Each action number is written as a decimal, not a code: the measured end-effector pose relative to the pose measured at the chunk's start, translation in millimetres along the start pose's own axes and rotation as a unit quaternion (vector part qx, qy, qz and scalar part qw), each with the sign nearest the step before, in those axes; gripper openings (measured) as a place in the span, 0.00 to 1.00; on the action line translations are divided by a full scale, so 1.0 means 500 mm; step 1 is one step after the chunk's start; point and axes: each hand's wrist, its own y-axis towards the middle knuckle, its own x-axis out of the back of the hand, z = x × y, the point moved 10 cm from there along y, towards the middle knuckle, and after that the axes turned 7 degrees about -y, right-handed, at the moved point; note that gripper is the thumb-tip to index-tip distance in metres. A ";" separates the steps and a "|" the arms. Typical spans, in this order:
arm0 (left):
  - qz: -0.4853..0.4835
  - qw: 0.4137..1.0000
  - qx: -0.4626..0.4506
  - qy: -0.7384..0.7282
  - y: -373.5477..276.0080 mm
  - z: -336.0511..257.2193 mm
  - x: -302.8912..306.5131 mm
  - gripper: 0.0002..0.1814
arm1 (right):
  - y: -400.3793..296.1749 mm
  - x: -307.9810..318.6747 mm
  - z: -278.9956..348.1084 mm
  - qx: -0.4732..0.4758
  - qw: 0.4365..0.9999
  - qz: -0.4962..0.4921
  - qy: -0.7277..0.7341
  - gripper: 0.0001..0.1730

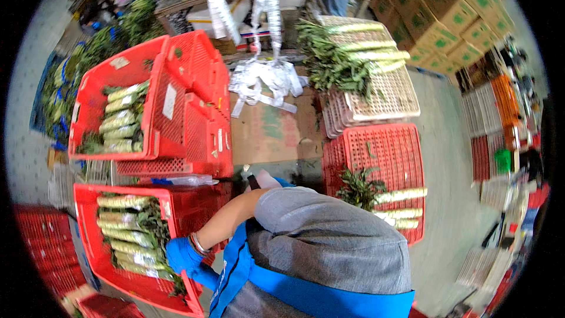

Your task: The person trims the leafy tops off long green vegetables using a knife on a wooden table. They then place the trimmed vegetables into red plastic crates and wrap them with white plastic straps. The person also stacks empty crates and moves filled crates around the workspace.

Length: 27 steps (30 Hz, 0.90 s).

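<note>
My right hand point(180, 254), in a blue glove with bands at the wrist, is at the inner side of a red plastic crate point(128, 293). It is beside the leafy ends of the celtuce stems point(132, 243), which lie in a row in that crate. Several stems carry white labels. The fingers are hidden from this angle, so its grip does not show. A further blue piece point(205, 276) below it may be my left glove; the left hand cannot be made out. My grey sleeve point(326, 225) and blue apron fill the lower middle.
Another red crate point(152, 97) of celtuce stands tilted at upper left. White label strips point(265, 81) lie heaped on cardboard point(269, 137) ahead. Celtuce lies on a white upturned crate point(388, 92) and a red one point(393, 150) at right. Stacked cartons point(441, 22) stand beyond.
</note>
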 end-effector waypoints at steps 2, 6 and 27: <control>0.040 0.999 0.013 0.017 0.010 0.002 -0.021 0.13 | -0.002 -0.009 -0.003 -0.017 1.000 0.001 -0.010 0.13; 0.103 0.993 0.028 0.044 -0.001 0.002 -0.016 0.13 | 0.005 -0.004 0.025 -0.015 1.000 -0.009 0.001 0.11; 0.381 0.900 0.088 0.193 -0.280 0.186 0.398 0.18 | -0.001 0.073 -0.022 -0.266 0.960 0.047 -0.071 0.23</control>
